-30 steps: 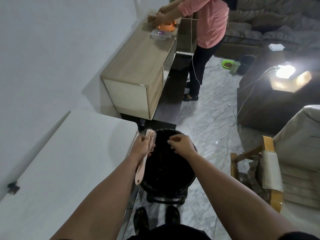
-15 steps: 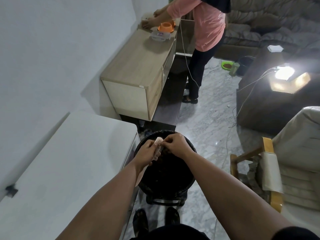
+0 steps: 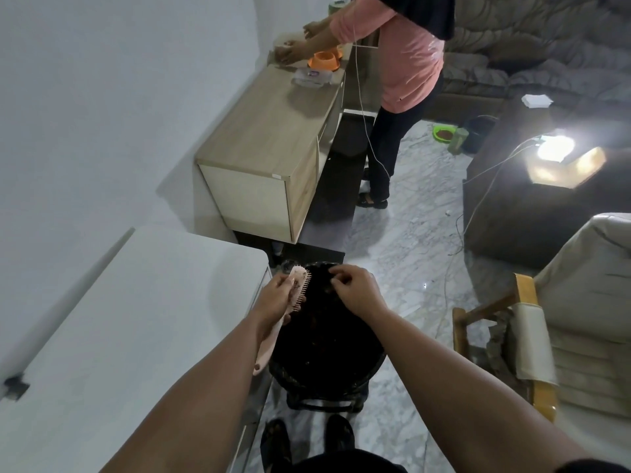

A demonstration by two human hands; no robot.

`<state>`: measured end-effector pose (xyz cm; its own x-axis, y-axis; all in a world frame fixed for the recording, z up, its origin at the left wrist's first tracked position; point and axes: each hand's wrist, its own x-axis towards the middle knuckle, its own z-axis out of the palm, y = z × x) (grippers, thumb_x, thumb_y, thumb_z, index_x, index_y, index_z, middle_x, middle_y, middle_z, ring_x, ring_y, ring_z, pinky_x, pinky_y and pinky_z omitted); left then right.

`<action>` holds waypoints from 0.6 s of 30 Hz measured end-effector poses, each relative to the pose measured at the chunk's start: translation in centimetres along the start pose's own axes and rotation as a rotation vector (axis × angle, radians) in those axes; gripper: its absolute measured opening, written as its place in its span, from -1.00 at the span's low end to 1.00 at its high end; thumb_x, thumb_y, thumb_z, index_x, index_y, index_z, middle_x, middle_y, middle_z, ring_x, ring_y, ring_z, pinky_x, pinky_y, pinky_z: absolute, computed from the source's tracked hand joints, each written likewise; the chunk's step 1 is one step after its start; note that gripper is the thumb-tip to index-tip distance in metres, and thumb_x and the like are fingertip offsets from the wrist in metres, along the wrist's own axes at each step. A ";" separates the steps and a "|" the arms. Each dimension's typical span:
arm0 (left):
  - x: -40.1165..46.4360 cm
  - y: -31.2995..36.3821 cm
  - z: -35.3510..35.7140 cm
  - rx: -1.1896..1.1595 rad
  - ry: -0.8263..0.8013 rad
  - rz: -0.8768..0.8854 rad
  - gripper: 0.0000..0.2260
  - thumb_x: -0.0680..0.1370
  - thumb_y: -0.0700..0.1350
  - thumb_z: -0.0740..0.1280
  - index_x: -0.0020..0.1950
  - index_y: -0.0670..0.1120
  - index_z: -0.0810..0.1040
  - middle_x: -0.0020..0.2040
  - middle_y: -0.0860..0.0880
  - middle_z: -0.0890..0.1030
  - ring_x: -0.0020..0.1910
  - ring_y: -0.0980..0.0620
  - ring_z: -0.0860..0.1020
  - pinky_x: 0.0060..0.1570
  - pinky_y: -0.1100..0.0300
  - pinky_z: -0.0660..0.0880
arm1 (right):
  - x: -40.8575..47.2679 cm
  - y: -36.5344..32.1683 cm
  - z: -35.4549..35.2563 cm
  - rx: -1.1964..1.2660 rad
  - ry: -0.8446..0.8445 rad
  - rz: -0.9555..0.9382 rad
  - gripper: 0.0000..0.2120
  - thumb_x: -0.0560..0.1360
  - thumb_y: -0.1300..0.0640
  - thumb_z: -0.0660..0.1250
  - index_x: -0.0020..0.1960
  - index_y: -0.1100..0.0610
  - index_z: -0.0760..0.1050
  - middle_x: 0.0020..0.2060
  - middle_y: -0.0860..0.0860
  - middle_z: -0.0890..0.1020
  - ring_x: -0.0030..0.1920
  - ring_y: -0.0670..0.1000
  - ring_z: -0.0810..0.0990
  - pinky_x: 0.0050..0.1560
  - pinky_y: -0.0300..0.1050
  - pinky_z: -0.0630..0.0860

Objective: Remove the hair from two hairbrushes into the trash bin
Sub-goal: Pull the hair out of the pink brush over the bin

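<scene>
My left hand (image 3: 276, 298) grips a pink hairbrush (image 3: 299, 288) by its head, bristles facing right, handle hanging down past my wrist. It is held over the left rim of the black trash bin (image 3: 327, 377). My right hand (image 3: 355, 293) hovers over the bin just right of the brush, fingertips pinched together; whether hair is between them is too dark to tell. Only one hairbrush is in view.
A white table (image 3: 136, 336) stands left of the bin. Beyond it is a wooden cabinet (image 3: 273, 138), where another person (image 3: 403, 63) in a pink shirt stands. A dark sofa (image 3: 532, 213) and an armchair (image 3: 546, 336) are on the right. My feet are by the bin.
My right hand was on the bristles half a second ago and has pulled away to the right over the bin. The brush has tilted back upright in my left hand.
</scene>
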<state>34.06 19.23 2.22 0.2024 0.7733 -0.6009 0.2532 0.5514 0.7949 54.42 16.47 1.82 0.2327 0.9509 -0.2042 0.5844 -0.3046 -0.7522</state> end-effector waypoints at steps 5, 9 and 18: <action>-0.2 0.5 1.6 -0.046 -0.018 0.020 -0.72 0.74 0.09 0.17 0.27 -0.02 0.56 0.15 -0.24 0.68 -0.07 -0.04 0.63 -0.39 0.22 0.47 | 0.6 -2.3 1.3 -0.088 0.003 -0.150 -0.78 0.54 0.00 0.47 0.16 -0.02 0.74 0.02 -0.02 0.72 0.06 0.01 0.66 0.16 -0.06 0.58; -0.6 0.7 1.8 0.019 -0.031 0.016 -0.72 0.76 0.06 0.11 0.27 -0.01 0.55 0.12 -0.17 0.66 -0.08 -0.02 0.59 -0.42 0.24 0.44 | 0.2 -1.8 1.1 -0.238 -0.003 -0.237 -0.81 0.59 -0.01 0.40 0.12 -0.04 0.75 -0.01 -0.03 0.68 0.02 0.04 0.65 0.04 -0.01 0.58; 0.3 -0.8 2.4 0.174 -0.036 0.031 -0.69 0.75 0.04 0.13 0.20 -0.14 0.56 0.07 -0.33 0.67 -0.27 -0.03 0.54 -0.47 0.21 0.37 | -0.6 -1.3 1.2 -0.272 -0.029 -0.144 -0.87 0.50 0.03 0.41 -0.08 0.00 0.74 -0.07 -0.06 0.71 -0.03 0.05 0.65 -0.01 0.01 0.60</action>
<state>36.21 18.31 1.20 0.2452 0.7757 -0.5815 0.4057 0.4626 0.7883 52.60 16.32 2.14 0.1124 0.9852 -0.1290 0.7971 -0.1669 -0.5804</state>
